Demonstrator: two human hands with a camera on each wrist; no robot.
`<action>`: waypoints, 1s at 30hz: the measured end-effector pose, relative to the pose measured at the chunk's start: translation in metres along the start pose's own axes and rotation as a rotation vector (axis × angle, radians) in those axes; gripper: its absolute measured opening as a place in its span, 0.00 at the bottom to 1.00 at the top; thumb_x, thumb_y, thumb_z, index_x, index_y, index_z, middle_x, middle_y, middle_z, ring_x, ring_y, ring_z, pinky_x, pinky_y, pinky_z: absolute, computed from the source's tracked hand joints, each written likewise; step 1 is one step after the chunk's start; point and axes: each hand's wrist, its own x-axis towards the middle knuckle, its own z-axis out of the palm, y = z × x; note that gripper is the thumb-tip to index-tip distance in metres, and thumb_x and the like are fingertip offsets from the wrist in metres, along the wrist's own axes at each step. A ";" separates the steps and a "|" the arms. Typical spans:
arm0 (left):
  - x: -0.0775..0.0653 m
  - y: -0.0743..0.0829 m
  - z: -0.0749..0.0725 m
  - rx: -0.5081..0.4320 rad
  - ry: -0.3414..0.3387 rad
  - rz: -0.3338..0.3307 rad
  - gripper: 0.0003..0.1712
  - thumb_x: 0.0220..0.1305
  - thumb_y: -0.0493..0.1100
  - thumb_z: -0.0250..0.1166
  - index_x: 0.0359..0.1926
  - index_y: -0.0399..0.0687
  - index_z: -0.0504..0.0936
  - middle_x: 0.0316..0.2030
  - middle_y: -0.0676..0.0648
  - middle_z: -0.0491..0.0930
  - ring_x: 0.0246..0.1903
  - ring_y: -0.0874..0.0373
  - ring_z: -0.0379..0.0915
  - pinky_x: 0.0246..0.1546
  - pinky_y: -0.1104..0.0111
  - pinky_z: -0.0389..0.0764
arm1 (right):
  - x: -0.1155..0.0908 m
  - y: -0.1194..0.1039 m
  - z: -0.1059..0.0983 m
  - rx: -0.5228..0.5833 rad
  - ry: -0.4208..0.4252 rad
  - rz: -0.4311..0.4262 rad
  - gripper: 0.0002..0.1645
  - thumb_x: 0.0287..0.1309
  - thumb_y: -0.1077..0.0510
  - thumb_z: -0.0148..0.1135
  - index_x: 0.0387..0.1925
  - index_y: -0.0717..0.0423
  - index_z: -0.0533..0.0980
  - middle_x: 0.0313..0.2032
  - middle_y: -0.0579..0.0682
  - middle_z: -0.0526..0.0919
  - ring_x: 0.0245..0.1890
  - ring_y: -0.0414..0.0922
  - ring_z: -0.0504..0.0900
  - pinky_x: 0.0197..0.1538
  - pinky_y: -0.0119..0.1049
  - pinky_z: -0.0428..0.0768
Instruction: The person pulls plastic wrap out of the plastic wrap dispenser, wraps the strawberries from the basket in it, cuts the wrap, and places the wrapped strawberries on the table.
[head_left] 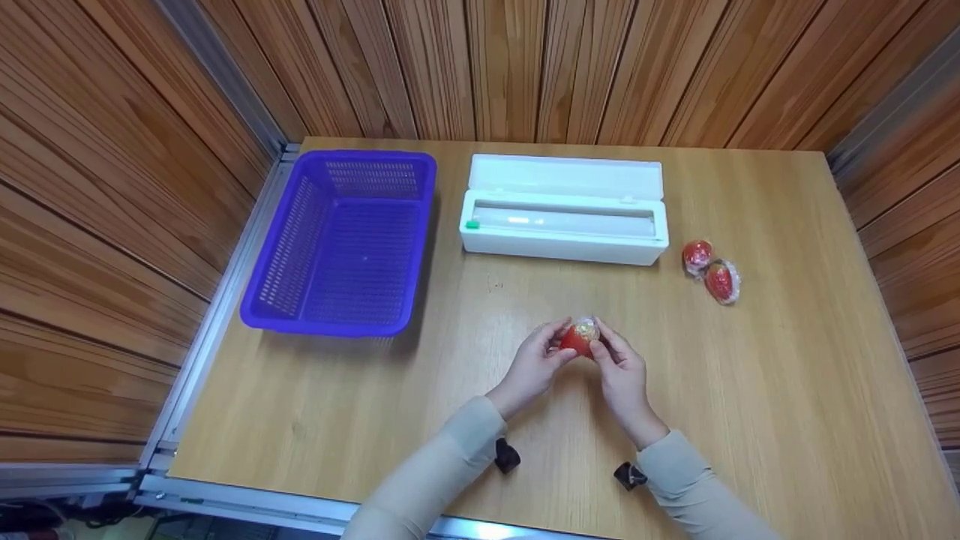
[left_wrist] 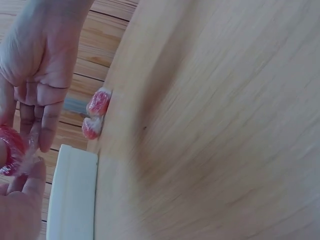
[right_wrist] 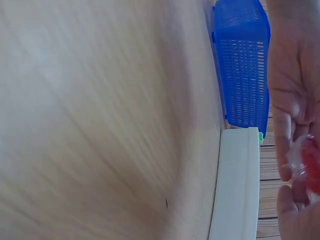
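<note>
A red fruit [head_left: 577,338] with a yellowish top, partly covered in clear film, is held above the table between both hands. My left hand [head_left: 537,360] pinches its left side between thumb and fingers. On the other side my right hand [head_left: 622,370] grips it, thumb on the near face. In the left wrist view, loose cling film [left_wrist: 31,150] bunches at the fruit's side by the fingertips. Beyond the hands stands a white cling film dispenser [head_left: 562,250], its lid raised and a roll inside. Two red fruits wrapped in film, one [head_left: 697,255] behind the other [head_left: 721,282], lie right of it.
A purple plastic basket [head_left: 409,300] with slotted sides stands at the left of the wooden table [head_left: 787,390]. Wood-panelled walls [head_left: 502,67] close in the back and sides. A metal rail [head_left: 247,506] runs along the front edge.
</note>
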 end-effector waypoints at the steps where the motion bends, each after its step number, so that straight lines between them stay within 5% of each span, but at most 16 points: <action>1: 0.002 0.000 0.003 0.005 -0.003 0.010 0.27 0.53 0.36 0.59 0.57 0.46 0.67 0.46 0.48 0.72 0.47 0.60 0.70 0.48 0.76 0.73 | 0.000 0.001 -0.001 0.015 0.027 0.008 0.26 0.53 0.58 0.56 0.56 0.55 0.67 0.51 0.44 0.75 0.45 0.32 0.76 0.47 0.28 0.76; 6: 0.011 0.000 0.018 -0.027 0.013 0.025 0.20 0.51 0.34 0.61 0.48 0.39 0.74 0.44 0.44 0.73 0.47 0.58 0.70 0.46 0.76 0.74 | 0.000 -0.002 -0.013 0.109 0.082 0.129 0.27 0.54 0.57 0.55 0.57 0.54 0.65 0.49 0.41 0.72 0.43 0.37 0.75 0.49 0.36 0.76; 11: 0.023 -0.006 0.041 0.053 -0.017 -0.002 0.18 0.48 0.38 0.64 0.44 0.41 0.77 0.39 0.48 0.72 0.41 0.62 0.71 0.42 0.80 0.74 | -0.001 -0.006 -0.034 0.100 0.097 0.260 0.32 0.51 0.51 0.57 0.59 0.49 0.63 0.56 0.46 0.66 0.51 0.35 0.69 0.50 0.24 0.73; 16: 0.036 0.004 0.063 0.217 -0.119 -0.052 0.21 0.51 0.42 0.63 0.49 0.49 0.75 0.40 0.53 0.74 0.40 0.67 0.71 0.42 0.81 0.73 | 0.003 -0.007 -0.064 -0.012 0.181 0.258 0.30 0.51 0.53 0.58 0.57 0.54 0.65 0.55 0.46 0.71 0.47 0.29 0.71 0.46 0.19 0.73; 20: 0.055 0.016 0.087 0.228 -0.185 -0.106 0.21 0.55 0.42 0.59 0.53 0.56 0.71 0.42 0.57 0.75 0.39 0.69 0.71 0.40 0.80 0.75 | 0.014 -0.007 -0.088 -0.030 0.317 0.203 0.25 0.49 0.60 0.60 0.52 0.61 0.70 0.37 0.35 0.79 0.38 0.28 0.76 0.40 0.19 0.76; 23: 0.070 0.023 0.109 0.250 -0.186 -0.078 0.21 0.57 0.39 0.57 0.52 0.56 0.69 0.42 0.56 0.73 0.38 0.68 0.71 0.37 0.81 0.75 | 0.025 -0.006 -0.107 -0.073 0.436 0.178 0.23 0.47 0.61 0.62 0.47 0.66 0.72 0.28 0.31 0.78 0.32 0.29 0.76 0.35 0.19 0.77; 27: 0.086 0.026 0.140 0.301 -0.204 -0.061 0.19 0.59 0.40 0.55 0.53 0.55 0.69 0.46 0.56 0.73 0.43 0.67 0.71 0.42 0.79 0.74 | 0.041 -0.004 -0.136 -0.093 0.551 0.253 0.21 0.46 0.58 0.63 0.44 0.61 0.74 0.28 0.35 0.75 0.30 0.32 0.74 0.32 0.18 0.76; 30: 0.096 0.028 0.161 0.337 -0.278 -0.088 0.20 0.60 0.40 0.53 0.54 0.58 0.68 0.50 0.57 0.72 0.49 0.67 0.70 0.48 0.76 0.73 | 0.053 -0.001 -0.159 -0.117 0.611 0.302 0.18 0.44 0.57 0.64 0.40 0.57 0.75 0.28 0.38 0.75 0.29 0.32 0.74 0.31 0.21 0.77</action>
